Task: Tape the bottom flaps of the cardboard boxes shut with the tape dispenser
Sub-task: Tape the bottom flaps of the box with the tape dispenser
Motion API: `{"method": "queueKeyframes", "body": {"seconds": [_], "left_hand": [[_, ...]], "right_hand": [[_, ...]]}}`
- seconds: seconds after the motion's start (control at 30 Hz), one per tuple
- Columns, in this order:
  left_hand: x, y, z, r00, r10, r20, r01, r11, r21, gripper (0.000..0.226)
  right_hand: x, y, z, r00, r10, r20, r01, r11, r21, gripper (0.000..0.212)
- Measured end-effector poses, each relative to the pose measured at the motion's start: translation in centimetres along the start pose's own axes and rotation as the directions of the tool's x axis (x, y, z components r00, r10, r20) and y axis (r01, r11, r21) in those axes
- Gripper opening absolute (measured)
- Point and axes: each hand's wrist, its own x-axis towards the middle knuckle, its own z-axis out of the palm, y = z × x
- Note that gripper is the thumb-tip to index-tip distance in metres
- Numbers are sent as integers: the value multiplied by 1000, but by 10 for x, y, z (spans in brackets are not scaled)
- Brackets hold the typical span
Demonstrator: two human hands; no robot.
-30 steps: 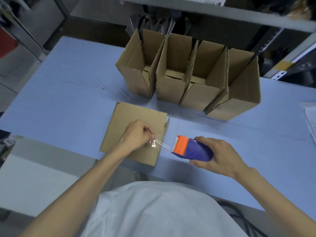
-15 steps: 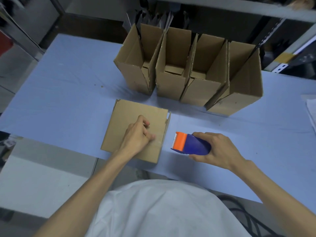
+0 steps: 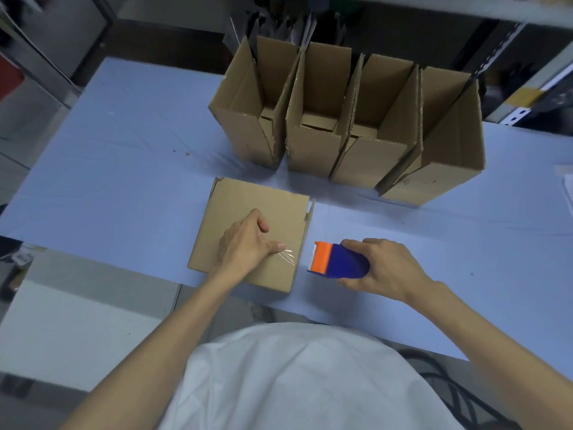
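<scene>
Pale blue desk (image 3: pixel 124 169) backed by metal shelving (image 3: pixel 434 7), four open boxes (image 3: pixel 310 156) lined up at 12 o'clock, upturned box (image 3: pixel 254 200) laid at 6 o'clock of them, left hand (image 3: pixel 245 243) rested on it, fingers curled, thumb pressed onto clear tape (image 3: pixel 286 255), tape dispenser (image 3: pixel 338 262) at the box's 3 o'clock, gripped by the right hand (image 3: pixel 384 265).

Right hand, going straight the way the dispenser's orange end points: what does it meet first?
Probably the right edge of the near cardboard box, where the left hand presses the clear tape end. The tape dispenser in the right hand points left at it across bare table; height is unclear.
</scene>
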Motion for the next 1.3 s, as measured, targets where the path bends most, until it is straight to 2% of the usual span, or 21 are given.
{"method": "queueKeyframes", "body": {"seconds": [0.17, 0.33, 0.43, 0.5, 0.53, 0.57, 0.63, 0.7, 0.83, 0.87, 0.9, 0.93, 0.97, 1.0, 1.03, 1.07, 1.1, 1.17, 1.3], "left_hand": [[3, 0, 5, 999, -33, -7, 33, 998, -44, 43], [3, 5, 2, 1000, -15, -3, 15, 1000, -8, 43], [0, 6, 1, 1000, -15, -4, 15, 1000, -22, 41], [-5, 7, 1, 997, 51, -53, -53, 998, -28, 41], [-8, 6, 1, 984, 149, -96, -152, 988, -17, 38], [-11, 5, 4, 950, 290, -111, -290, 957, 18, 33], [-17, 4, 12, 840, 541, 21, -538, 830, 144, 26], [-19, 5, 20, 811, 545, 214, -585, 770, 256, 30], [-17, 10, 26, 823, 509, 254, -568, 749, 340, 28], [-17, 12, 25, 831, 501, 241, -555, 766, 323, 29], [-17, 16, 23, 861, 468, 200, -507, 825, 251, 31], [-17, 22, 19, 906, 401, 138, -415, 905, 93, 33], [-18, 30, 14, 953, 288, 97, -271, 950, -157, 31], [-19, 39, 8, 978, 163, 130, -92, 898, -430, 25], [-20, 49, 2, 972, 86, 221, 72, 779, -623, 21], [-22, 57, -4, 943, 71, 325, 195, 672, -715, 21], [-24, 64, -9, 911, 95, 401, 267, 606, -750, 25], [-29, 71, -17, 872, 170, 458, 309, 535, -786, 29], [-32, 71, -27, 844, 244, 477, 311, 502, -807, 39]], "right_hand": [[21, -24, -5, 998, 42, 52, -39, 997, -66, 38], [30, -43, -4, 996, 84, 36, -74, 969, -238, 30], [23, -40, 4, 989, 104, 106, -59, 931, -361, 15], [10, -31, 9, 983, 158, 89, -132, 960, -249, 24], [5, -27, 7, 982, 186, 38, -177, 968, -179, 27], [0, -23, 4, 975, 219, -19, -220, 969, -110, 28], [-9, -15, -5, 953, 282, -113, -285, 959, -8, 30], [-15, -7, -13, 938, 317, -137, -310, 948, 69, 33], [-23, -2, -24, 930, 301, -210, -271, 949, 160, 44], [-26, -2, -25, 924, 296, -242, -248, 946, 209, 49], [-28, -3, -27, 918, 288, -271, -216, 939, 268, 54], [-30, -4, -29, 916, 270, -296, -168, 930, 326, 57], [-32, -5, -32, 918, 240, -316, -112, 921, 373, 60], [-33, -6, -34, 920, 203, -334, -54, 913, 405, 62], [-34, -8, -36, 922, 169, -349, -3, 904, 428, 64], [-35, -10, -39, 923, 138, -359, 40, 894, 447, 66], [-34, -13, -41, 924, 109, -367, 78, 885, 459, 66], [-33, -17, -45, 918, 66, -390, 136, 873, 469, 68], [-31, -23, -51, 899, 51, -434, 206, 827, 524, 70]]}}
